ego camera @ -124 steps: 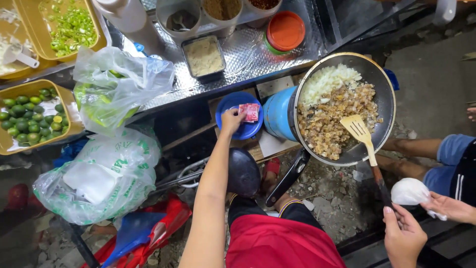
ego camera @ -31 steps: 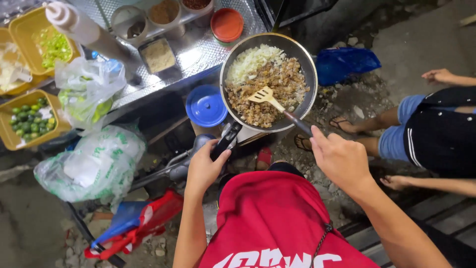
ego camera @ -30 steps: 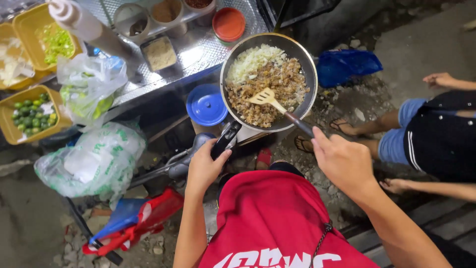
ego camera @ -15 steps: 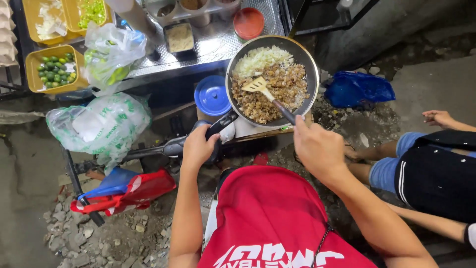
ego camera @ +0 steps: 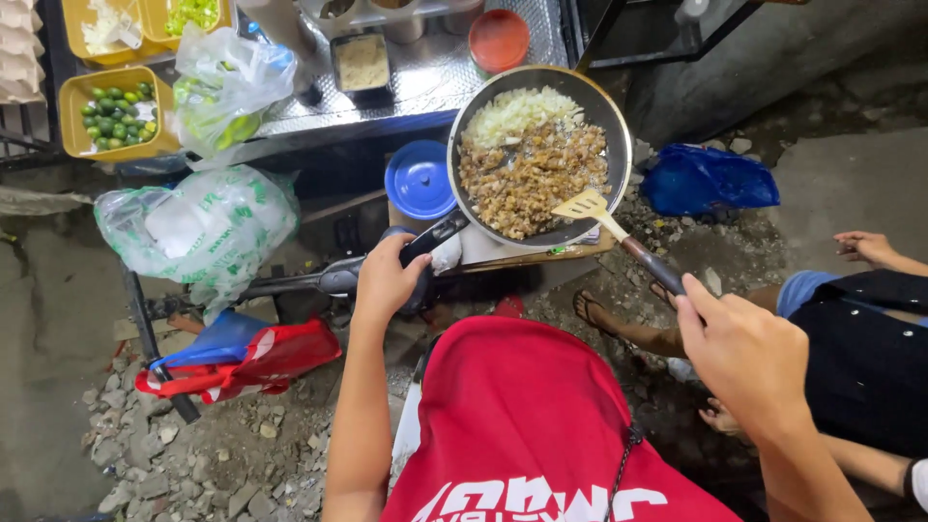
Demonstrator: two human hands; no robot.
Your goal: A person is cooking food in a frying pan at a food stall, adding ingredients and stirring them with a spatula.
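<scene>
- The left hand [ego camera: 385, 280] is clenched around the black handle [ego camera: 435, 235] of a round frying pan [ego camera: 619, 145], which sits at about 1 o'clock from that hand.
- The right hand [ego camera: 749, 353] grasps the dark handle of a slotted spatula [ego camera: 584, 205]; the blade rests on the food at the pan's 5 o'clock edge.
- Inside the pan, browned chopped meat [ego camera: 527, 179] fills the lower part, and a heap of pale chopped onion [ego camera: 522, 111] lies at 11 o'clock.
- A blue lid [ego camera: 419, 180] lies just beside the pan at its 9 o'clock.
- On the metal counter [ego camera: 435, 82], an orange-lidded tub [ego camera: 498, 39] stands at the pan's 12 o'clock.
- A yellow tray of small green limes [ego camera: 114, 111] sits far off at 9 o'clock, with clear plastic bags [ego camera: 203, 217] nearby.
- A crumpled blue bag [ego camera: 706, 181] lies on the ground at the pan's 3 o'clock.
- Another person's hand [ego camera: 863, 246] shows at the right edge, apart from the pan.
</scene>
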